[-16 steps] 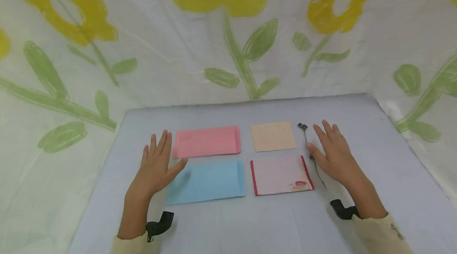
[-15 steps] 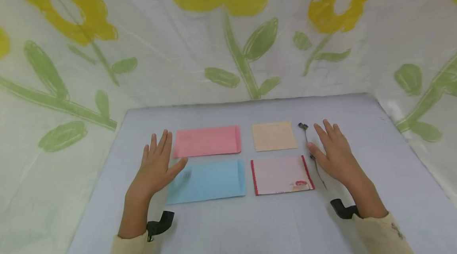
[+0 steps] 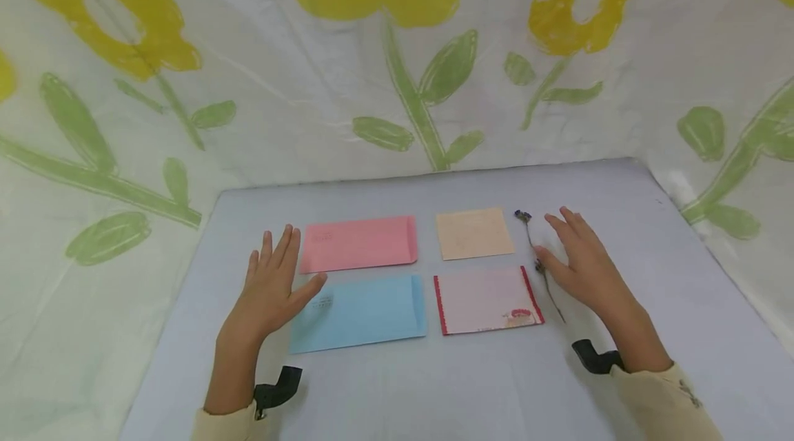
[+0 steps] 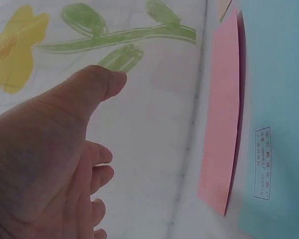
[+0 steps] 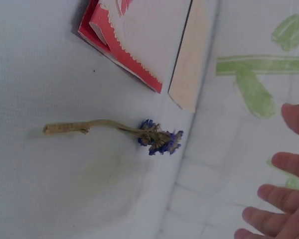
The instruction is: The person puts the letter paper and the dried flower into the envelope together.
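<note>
My left hand (image 3: 267, 293) is held up with fingers straight and thumb spread, its thumb overlapping the corner of a light blue envelope (image 3: 366, 317). Behind that lies a pink envelope (image 3: 360, 242). In the left wrist view, the thumb and several fingertips show, holding nothing. My right hand (image 3: 586, 269) hovers at the right with loosely bent fingers and nothing in it. Nearest to it is a dried flower stem (image 3: 523, 216) with small purple-blue blooms, lying on the table. The right wrist view shows this flower (image 5: 159, 137) apart from the fingers.
A beige envelope (image 3: 474, 234) and a pale pink envelope with red edges (image 3: 487, 300) lie between the blue one and the flower. The pale table (image 3: 397, 396) meets a white curtain (image 3: 279, 110) painted with yellow flowers at its back and sides.
My right fingers have drawn slightly closer together and bent a little. The left hand stays almost where it was, and the head view has shifted slightly. The envelopes and flower stay in place.
</note>
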Demonstrator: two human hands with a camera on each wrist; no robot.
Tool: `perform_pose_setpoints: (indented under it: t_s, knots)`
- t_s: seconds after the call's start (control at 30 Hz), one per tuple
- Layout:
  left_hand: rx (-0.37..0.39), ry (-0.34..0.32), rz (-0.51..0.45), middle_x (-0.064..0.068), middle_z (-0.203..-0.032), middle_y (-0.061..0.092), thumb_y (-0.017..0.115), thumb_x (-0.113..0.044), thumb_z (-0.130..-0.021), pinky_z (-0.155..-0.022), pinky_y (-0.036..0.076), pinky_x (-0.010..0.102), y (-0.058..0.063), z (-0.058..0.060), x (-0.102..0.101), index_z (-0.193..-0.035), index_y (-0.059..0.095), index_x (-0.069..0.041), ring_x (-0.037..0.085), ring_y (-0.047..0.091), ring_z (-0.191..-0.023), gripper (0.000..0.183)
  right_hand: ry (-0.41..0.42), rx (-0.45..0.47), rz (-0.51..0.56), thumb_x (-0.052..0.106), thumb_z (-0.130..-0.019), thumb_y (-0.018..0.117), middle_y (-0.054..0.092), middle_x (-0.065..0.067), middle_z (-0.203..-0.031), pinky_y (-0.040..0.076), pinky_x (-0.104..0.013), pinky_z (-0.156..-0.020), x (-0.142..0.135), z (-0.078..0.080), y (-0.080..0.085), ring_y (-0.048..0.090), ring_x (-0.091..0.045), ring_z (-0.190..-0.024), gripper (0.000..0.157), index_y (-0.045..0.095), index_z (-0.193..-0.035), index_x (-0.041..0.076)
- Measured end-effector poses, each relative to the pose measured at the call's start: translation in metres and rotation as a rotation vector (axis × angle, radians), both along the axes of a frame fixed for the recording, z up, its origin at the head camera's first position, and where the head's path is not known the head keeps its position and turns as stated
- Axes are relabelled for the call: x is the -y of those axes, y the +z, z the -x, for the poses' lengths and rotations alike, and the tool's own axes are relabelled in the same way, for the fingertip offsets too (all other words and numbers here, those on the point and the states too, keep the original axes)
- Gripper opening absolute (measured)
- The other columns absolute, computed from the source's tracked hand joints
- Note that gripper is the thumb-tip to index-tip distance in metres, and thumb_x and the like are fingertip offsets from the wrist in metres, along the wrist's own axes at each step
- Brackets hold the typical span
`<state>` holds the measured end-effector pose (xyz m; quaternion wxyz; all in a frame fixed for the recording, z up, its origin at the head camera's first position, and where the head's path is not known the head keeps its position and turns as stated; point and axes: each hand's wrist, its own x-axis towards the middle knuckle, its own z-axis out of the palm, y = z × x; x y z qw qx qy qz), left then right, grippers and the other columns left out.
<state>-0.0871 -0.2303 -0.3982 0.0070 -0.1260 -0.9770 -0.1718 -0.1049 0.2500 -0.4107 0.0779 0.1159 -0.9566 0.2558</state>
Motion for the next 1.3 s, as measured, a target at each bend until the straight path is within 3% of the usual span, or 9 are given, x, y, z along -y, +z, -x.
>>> perform_pose_setpoints:
  t_s: [0.17, 0.4, 0.7, 0.93, 1.1, 1.3]
  knots:
    - [0.027, -0.016, -0.010, 0.014, -0.149, 0.007, 0.045, -0.060, -0.085, -0.101, -0.002, 0.059, -0.008, 0.009, 0.000, -0.145, 0.008, -0.005, 0.031, -0.015, -0.133, 0.089, 0.000, 0.001, -0.052, 0.017, -0.083, 0.063, 0.027, -0.026, -0.140, 0.025, -0.063, -0.094, 0.009, 0.004, -0.004, 0.017, -0.042, -0.130, 0.055, 0.041, -0.130, -0.001]
    - [0.103, -0.073, -0.013, 0.013, -0.148, 0.014, 0.057, -0.058, -0.079, -0.103, 0.000, 0.057, -0.020, 0.034, -0.008, -0.143, 0.018, -0.002, 0.034, -0.007, -0.134, 0.094, 0.040, 0.017, -0.081, 0.014, -0.081, 0.066, 0.039, -0.025, -0.131, 0.031, -0.058, -0.093, 0.025, 0.019, -0.007, 0.033, -0.043, -0.120, 0.054, 0.044, -0.128, -0.001]
    - [0.136, -0.137, 0.083, 0.014, -0.144, 0.027, 0.073, -0.052, -0.066, -0.103, 0.011, 0.056, -0.033, 0.072, -0.023, -0.140, 0.030, -0.004, 0.038, 0.009, -0.133, 0.099, 0.065, 0.182, -0.085, 0.018, -0.079, 0.069, 0.039, -0.022, -0.131, 0.033, -0.054, -0.094, 0.048, 0.051, -0.014, 0.037, -0.038, -0.118, 0.063, 0.040, -0.132, 0.002]
    - [0.194, -0.162, 0.118, 0.014, -0.144, 0.028, 0.079, -0.049, -0.060, -0.102, 0.013, 0.057, -0.040, 0.092, -0.030, -0.139, 0.032, -0.005, 0.039, 0.012, -0.132, 0.102, 0.058, 0.282, -0.089, 0.023, -0.076, 0.073, 0.038, -0.022, -0.130, 0.036, -0.053, -0.091, 0.062, 0.079, -0.027, 0.040, -0.038, -0.116, 0.070, 0.038, -0.133, 0.003]
    - [0.279, -0.126, 0.133, 0.009, -0.147, 0.022, 0.080, -0.051, -0.056, -0.104, 0.009, 0.055, -0.042, 0.101, -0.036, -0.142, 0.027, -0.009, 0.035, 0.007, -0.134, 0.110, 0.071, 0.304, -0.163, 0.025, -0.070, 0.077, 0.035, -0.024, -0.130, 0.040, -0.055, -0.084, 0.069, 0.094, -0.028, 0.044, -0.041, -0.109, 0.078, 0.038, -0.134, 0.002]
    - [0.335, -0.131, 0.193, 0.009, -0.148, 0.020, 0.081, -0.051, -0.055, -0.105, 0.007, 0.054, -0.037, 0.110, -0.044, -0.143, 0.025, -0.009, 0.035, 0.005, -0.134, 0.113, 0.072, 0.339, -0.329, 0.036, -0.063, 0.081, 0.036, -0.024, -0.131, 0.039, -0.057, -0.080, 0.072, 0.108, -0.029, 0.037, -0.043, -0.109, 0.089, 0.038, -0.134, 0.005]
